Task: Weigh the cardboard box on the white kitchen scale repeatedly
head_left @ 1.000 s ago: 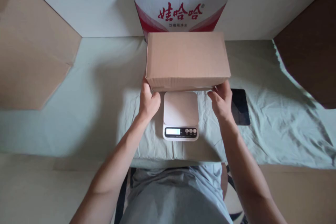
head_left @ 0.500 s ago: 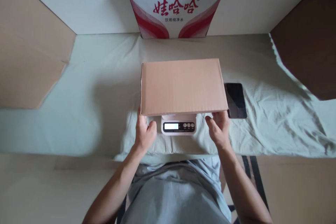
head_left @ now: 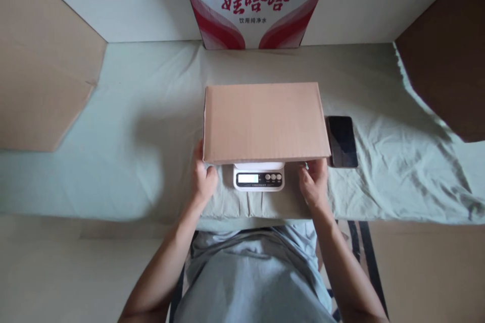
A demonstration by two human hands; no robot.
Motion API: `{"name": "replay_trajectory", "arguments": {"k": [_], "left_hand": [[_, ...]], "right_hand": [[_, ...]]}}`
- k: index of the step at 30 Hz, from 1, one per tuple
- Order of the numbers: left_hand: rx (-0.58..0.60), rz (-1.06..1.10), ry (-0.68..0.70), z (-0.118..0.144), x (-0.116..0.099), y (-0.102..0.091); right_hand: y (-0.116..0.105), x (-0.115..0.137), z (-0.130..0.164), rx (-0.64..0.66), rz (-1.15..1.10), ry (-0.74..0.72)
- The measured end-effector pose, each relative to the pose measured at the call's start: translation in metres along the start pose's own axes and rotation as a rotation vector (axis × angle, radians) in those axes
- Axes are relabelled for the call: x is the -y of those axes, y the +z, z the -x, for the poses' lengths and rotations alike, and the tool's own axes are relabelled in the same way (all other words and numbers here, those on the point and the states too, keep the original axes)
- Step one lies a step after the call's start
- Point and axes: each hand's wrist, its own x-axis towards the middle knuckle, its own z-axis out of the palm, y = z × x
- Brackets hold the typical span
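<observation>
A plain brown cardboard box lies flat on a small white digital scale, hiding most of the scale's platform; only the display and buttons show. My left hand is at the box's near left corner, fingers under the edge. My right hand is at the near right corner, fingers reaching under it. Both hands still touch the box's lower edge.
A black phone lies face up just right of the box. A red-and-white printed carton stands at the back by the wall. Brown cardboard sheets lean at the left and the right. A pale green cloth covers the table.
The box has come from the back of the table toward me and down onto the scale. Both hands moved with it and now rest at its near corners.
</observation>
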Motion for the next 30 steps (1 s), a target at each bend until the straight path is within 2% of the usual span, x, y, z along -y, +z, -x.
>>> {"name": "replay_trajectory", "arguments": {"k": [4,8,11,16,18,23,26,30], "left_hand": [[-0.038,-0.112,-0.093,0.004,0.016,0.003],[-0.055,-0.101,-0.042,0.005,0.022,0.005],[-0.066,-0.001,0.003,0.006,0.017,0.002],[-0.169,0.264,0.144,0.021,-0.012,-0.007],[-0.146,0.315,0.185,0.027,-0.029,-0.007],[-0.022,0.362,0.137,0.030,-0.071,-0.003],[-0.032,0.376,0.179,0.019,-0.087,0.000],[-0.029,0.333,0.295,-0.019,-0.096,0.004]], "right_hand": [[-0.001,-0.007,0.004,-0.022,0.159,0.044],[0.000,-0.003,0.004,-0.024,0.267,0.027],[-0.001,0.001,0.004,-0.013,0.187,0.046],[-0.002,0.020,0.003,-0.015,-0.128,-0.025],[0.001,0.034,0.003,-0.052,-0.171,-0.081],[0.012,0.063,-0.003,-0.055,-0.206,-0.135],[0.015,0.075,-0.013,-0.030,-0.218,-0.162],[0.017,0.082,-0.043,0.021,-0.235,-0.231]]}}
